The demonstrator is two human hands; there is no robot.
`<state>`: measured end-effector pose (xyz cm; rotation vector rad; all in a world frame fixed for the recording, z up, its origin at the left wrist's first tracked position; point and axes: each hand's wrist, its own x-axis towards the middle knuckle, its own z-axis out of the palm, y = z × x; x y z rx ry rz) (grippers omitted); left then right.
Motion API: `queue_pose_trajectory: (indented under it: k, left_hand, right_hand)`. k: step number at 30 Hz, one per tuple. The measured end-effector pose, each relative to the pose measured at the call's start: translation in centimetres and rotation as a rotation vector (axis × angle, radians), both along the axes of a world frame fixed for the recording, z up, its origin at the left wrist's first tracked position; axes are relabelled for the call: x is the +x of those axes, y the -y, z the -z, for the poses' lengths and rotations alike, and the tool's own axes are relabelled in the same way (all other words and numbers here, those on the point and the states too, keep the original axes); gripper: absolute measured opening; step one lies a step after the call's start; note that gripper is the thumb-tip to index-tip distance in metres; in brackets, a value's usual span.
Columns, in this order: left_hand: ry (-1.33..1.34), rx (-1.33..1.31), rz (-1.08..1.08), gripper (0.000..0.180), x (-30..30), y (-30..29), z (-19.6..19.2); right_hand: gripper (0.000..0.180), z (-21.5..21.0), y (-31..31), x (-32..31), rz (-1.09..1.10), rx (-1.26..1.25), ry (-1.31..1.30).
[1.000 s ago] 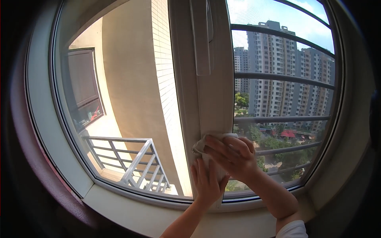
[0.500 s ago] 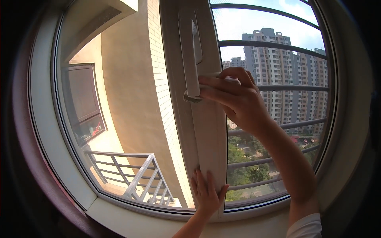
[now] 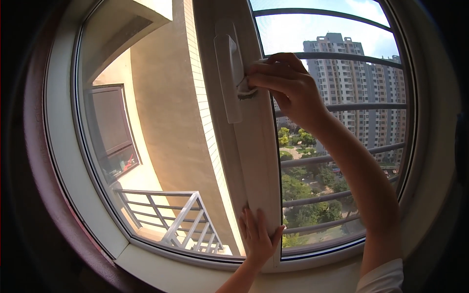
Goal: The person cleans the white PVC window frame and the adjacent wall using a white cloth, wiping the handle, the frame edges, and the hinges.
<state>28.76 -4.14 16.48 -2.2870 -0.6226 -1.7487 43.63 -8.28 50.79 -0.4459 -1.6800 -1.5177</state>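
A pale window handle (image 3: 225, 80) points down on the upright window frame (image 3: 254, 166). My right hand (image 3: 288, 83) is closed, its fingers pinching a pale cloth (image 3: 245, 90) with a dark, soiled edge. Most of that cloth is hidden by the fingers; the visible part presses on the frame just right of the handle. Low on the same frame, my left hand (image 3: 260, 241) rests flat with its fingers spread, holding nothing.
Glass panes flank the frame. Outside the right one run several grey bars (image 3: 342, 107), with tall buildings (image 3: 337, 73) and trees beyond. A metal railing (image 3: 171, 215) and a beige wall (image 3: 156, 107) show through the left pane. The sill (image 3: 161, 268) curves below.
My right hand has moved up with the cloth, from beside the handle's lower end to beside its middle. My left hand stays on the frame. The view has shifted slightly.
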Motion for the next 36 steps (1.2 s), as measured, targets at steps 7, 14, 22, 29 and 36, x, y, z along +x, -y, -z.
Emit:
queue_pose_trajectory:
  k: [7,14,22,29,36]
  left_hand:
    - [0.008,-0.025,0.002,0.094,-0.3,-0.1,0.3]
    - [0.006,-0.019,0.024,0.094,0.3,0.2,0.5]
    - [0.024,0.031,-0.004,0.092,-0.1,-0.2,0.3]
    - [0.019,0.02,0.007,0.089,0.4,-0.2,0.6]
    - [0.012,0.015,0.002,0.086,-0.1,0.1,0.0]
  right_hand:
    - [0.02,-1.5,0.8,0.9,-0.027,-0.058,0.033]
    - [0.017,-9.2,-0.9,-0.6,-0.123,0.121,-0.208]
    - [0.013,-0.8,2.3,-1.1,-0.081,-0.207,-0.21]
    - [0.022,-11.6,1.3,-5.4,0.135,-0.269,-0.202]
    - [0.014,-11.1,1.6,-5.0,0.102,-0.278,-0.069]
